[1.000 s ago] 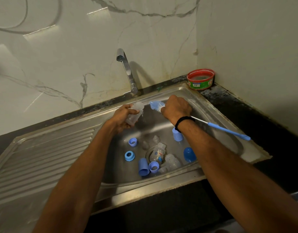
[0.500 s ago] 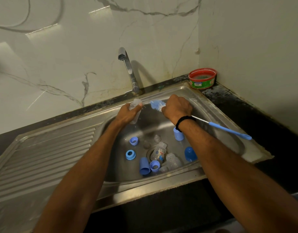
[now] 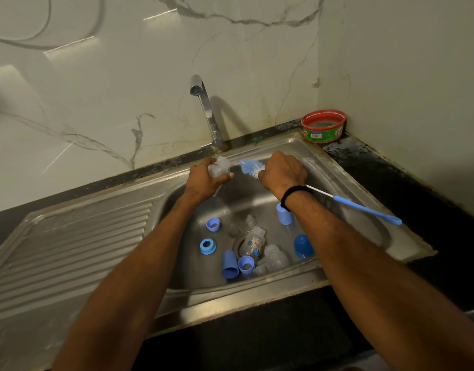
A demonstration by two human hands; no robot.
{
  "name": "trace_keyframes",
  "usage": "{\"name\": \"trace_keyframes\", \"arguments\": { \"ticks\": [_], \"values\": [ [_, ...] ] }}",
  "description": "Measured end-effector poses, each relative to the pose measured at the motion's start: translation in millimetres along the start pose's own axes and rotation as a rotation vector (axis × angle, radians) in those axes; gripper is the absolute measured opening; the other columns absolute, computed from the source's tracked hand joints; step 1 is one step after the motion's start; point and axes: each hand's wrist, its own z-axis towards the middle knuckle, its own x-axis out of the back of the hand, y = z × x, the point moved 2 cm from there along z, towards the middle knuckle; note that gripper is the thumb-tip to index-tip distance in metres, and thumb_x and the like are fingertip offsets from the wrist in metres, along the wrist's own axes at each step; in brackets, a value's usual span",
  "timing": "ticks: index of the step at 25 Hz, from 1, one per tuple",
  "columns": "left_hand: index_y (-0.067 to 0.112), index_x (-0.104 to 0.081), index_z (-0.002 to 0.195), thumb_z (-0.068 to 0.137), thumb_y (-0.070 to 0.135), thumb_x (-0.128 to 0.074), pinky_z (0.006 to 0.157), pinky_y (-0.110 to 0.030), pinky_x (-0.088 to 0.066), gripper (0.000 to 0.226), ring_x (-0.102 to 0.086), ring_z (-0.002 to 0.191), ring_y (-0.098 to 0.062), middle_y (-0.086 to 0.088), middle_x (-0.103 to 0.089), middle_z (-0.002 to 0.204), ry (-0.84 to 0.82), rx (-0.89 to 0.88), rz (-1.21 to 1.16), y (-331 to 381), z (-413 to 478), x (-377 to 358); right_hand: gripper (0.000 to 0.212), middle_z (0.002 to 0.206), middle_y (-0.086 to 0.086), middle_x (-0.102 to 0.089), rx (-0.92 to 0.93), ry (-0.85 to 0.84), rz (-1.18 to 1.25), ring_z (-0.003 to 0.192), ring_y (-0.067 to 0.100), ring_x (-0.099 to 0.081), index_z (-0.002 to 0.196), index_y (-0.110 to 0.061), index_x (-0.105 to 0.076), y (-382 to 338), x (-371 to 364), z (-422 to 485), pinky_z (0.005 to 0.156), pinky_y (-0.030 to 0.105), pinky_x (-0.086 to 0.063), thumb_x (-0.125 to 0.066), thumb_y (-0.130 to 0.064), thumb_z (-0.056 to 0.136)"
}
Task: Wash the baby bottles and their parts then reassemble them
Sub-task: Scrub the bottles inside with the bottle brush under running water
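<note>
My left hand [image 3: 205, 179] grips a clear baby bottle [image 3: 219, 167] over the back of the steel sink [image 3: 324, 172], under the tap. My right hand [image 3: 282, 174] grips a blue bottle brush; its bristle head [image 3: 251, 167] points at the bottle, just apart from it, and its blue handle [image 3: 367, 210] sticks out to the right. On the sink floor lie two clear bottles [image 3: 253, 243] [image 3: 276, 259], blue caps [image 3: 284, 214] [image 3: 302, 246] [image 3: 229, 265], blue collar rings [image 3: 213, 224] [image 3: 207, 246] [image 3: 246, 264] and clear teats [image 3: 250, 220].
A chrome tap [image 3: 206, 108] rises behind the sink. A red and green tub [image 3: 323, 126] stands in the back right corner on the dark counter [image 3: 407, 188]. A ribbed steel drainboard [image 3: 70, 247] stretches to the left. Marble walls close the back and right.
My left hand has lifted the bottle and turned it more upright, closer under the tap. The brush head stays beside it.
</note>
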Motion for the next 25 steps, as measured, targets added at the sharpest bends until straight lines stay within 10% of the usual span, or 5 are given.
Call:
{"name": "trace_keyframes", "arguments": {
  "ticks": [25],
  "values": [
    [0.011, -0.058, 0.132, 0.074, 0.031, -0.089, 0.080, -0.022, -0.052, 0.069, -0.063, 0.106, -0.017, -0.001, -0.066, 0.122, 0.073, 0.072, -0.437, -1.4, 1.0, 0.6, 0.023, 0.112, 0.011, -0.066, 0.006, 0.000, 0.007, 0.101, 0.028, -0.063, 0.111, -0.011, -0.062, 0.1, -3.5, 1.6, 0.068, 0.030, -0.040, -0.062, -0.025, 0.094]
  ]
}}
